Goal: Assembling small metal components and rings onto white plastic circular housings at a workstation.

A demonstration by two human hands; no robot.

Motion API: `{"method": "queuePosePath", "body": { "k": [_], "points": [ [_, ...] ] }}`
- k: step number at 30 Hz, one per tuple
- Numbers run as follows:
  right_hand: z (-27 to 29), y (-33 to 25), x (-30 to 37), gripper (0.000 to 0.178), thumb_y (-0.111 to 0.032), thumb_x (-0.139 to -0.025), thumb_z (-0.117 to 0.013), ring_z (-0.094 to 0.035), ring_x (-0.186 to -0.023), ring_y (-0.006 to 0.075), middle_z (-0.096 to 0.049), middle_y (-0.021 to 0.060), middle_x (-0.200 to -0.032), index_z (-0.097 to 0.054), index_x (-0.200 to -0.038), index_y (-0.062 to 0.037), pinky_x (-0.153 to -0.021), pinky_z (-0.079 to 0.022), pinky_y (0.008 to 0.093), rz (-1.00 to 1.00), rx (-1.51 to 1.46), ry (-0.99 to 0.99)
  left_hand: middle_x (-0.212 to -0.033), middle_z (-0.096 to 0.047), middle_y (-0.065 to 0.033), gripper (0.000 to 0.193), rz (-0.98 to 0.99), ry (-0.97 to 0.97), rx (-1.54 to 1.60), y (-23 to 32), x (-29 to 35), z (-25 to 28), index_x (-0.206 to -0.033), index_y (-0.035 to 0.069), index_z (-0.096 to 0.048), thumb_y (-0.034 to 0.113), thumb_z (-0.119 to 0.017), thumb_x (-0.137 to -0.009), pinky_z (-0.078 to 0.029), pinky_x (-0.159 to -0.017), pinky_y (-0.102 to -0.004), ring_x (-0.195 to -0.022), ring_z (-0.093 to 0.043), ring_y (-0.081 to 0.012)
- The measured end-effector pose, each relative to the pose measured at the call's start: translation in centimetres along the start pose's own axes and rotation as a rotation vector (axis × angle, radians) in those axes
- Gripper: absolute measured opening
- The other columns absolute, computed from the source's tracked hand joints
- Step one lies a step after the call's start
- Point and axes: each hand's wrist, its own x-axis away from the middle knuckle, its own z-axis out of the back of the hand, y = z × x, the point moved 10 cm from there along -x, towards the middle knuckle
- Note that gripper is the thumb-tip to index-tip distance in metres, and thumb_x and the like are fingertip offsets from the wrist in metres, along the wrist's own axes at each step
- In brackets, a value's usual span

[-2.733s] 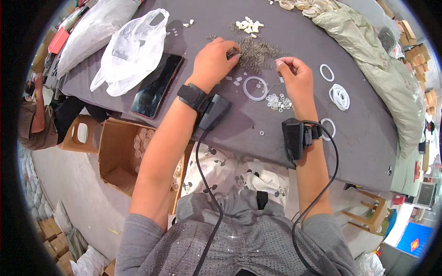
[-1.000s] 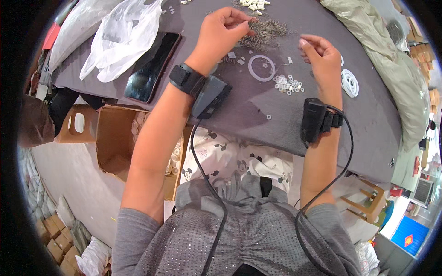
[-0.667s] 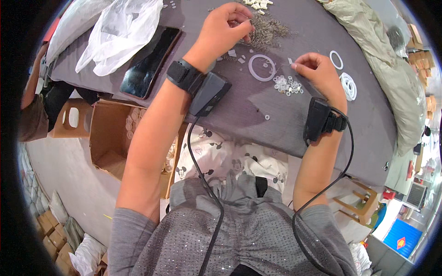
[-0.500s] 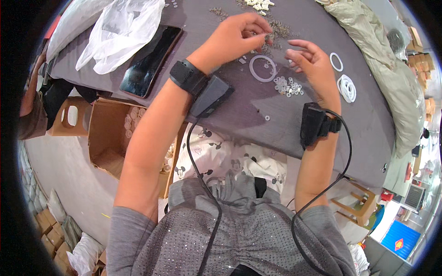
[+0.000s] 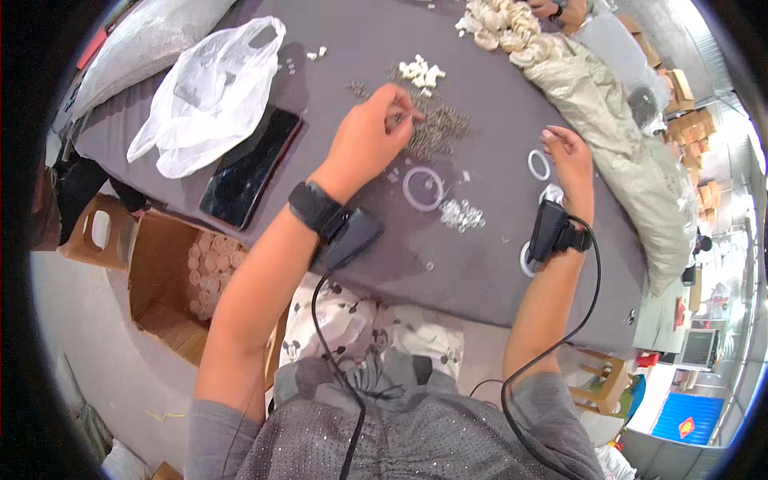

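My left hand (image 5: 370,142) is at the near left edge of a pile of tiny grey metal springs (image 5: 442,132). Its thumb and forefinger come together, and I cannot make out what lies between them. White plastic pieces (image 5: 421,74) lie just beyond. Farther right, my right hand (image 5: 571,164) is curled, fingertips drawn together beside a white ring (image 5: 539,165); what they hold is too small to tell. Between the hands are a larger translucent ring (image 5: 423,189) and a cluster of small clear washers (image 5: 462,216). More white rings (image 5: 526,260) show partly behind my right wrist.
A dark phone (image 5: 251,170) and a white plastic bag (image 5: 212,96) lie on the left of the grey-covered table (image 5: 352,40). A long pale sack (image 5: 616,144) runs along the right edge. Below left stands a cardboard box (image 5: 164,280) with round pieces. Another person's hand (image 5: 548,10) shows far right.
My view has shifted, bringing more of the far table in. My right hand has moved right, away from the washers, to the white ring. My left hand stays by the springs.
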Motion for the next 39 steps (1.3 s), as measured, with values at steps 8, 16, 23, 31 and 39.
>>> {"method": "queuePosePath", "body": {
  "k": [8, 16, 23, 31, 39],
  "points": [
    [-11.9, -3.4, -7.0, 0.041, -0.026, -0.072, -0.066, -0.059, -0.086, 0.0231, -0.061, 0.0145, -0.093, -0.056, -0.104, -0.0029, -0.075, -0.045, 0.0319, 0.246, 0.243, -0.313, -0.084, -0.065, -0.007, 0.023, -0.058, 0.041, -0.225, 0.6, 0.5, 0.2, -0.101, 0.006, -0.051, 0.008, -0.053, -0.078, -0.048, -0.06, -0.0305, -0.064, -0.061, -0.023],
    [-19.7, -3.7, -10.2, 0.026, -0.022, -0.071, -0.065, -0.059, -0.08, 0.0245, -0.062, 0.0136, -0.084, -0.061, -0.09, -0.0034, -0.071, -0.045, 0.0338, 0.272, 0.365, -0.417, -0.071, -0.062, -0.0095, 0.02, 0.014, 0.073, -0.262, 0.9, 0.2, 0.8, -0.096, 0.008, -0.047, 0.011, -0.053, -0.078, -0.045, -0.057, -0.0366, -0.064, -0.059, -0.0296],
    [-18.4, -2.9, -9.3, 0.025, -0.02, -0.074, -0.064, -0.058, -0.068, 0.0178, -0.06, 0.0109, -0.071, -0.058, -0.086, 0.0003, -0.062, -0.044, 0.0288, 0.176, 0.31, -0.48, -0.072, -0.062, -0.01, 0.016, 0.012, 0.067, -0.237, 0.2, 0.0, 1.0, -0.095, 0.008, -0.049, 0.012, -0.053, -0.08, -0.045, -0.057, -0.0366, -0.067, -0.06, -0.0295],
    [-15.0, -6.5, 1.8, 0.013, -0.011, -0.083, -0.055, -0.058, -0.063, 0.0135, -0.06, 0.0059, -0.074, -0.056, -0.094, -0.0035, -0.058, -0.049, 0.0266, -0.117, -0.797, -0.621, -0.074, -0.06, -0.0101, 0.02, -0.135, 0.065, -0.018, 2.2, 0.1, 0.9, -0.098, 0.006, -0.059, 0.009, -0.057, -0.078, -0.044, -0.056, -0.0273, -0.056, -0.054, -0.0176],
    [-15.8, -6.6, 7.0, 0.012, -0.012, -0.083, -0.055, -0.056, -0.058, 0.0115, -0.058, 0.0046, -0.07, -0.056, -0.093, -0.0044, -0.053, -0.047, 0.0236, -0.175, -1.054, -0.726, -0.074, -0.059, -0.0113, 0.019, -0.188, -0.098, 0.088, 2.5, 0.6, -1.1, -0.099, 0.005, -0.059, 0.008, -0.056, -0.08, -0.044, -0.056, -0.0267, -0.059, -0.055, -0.0156]
  ]
}}
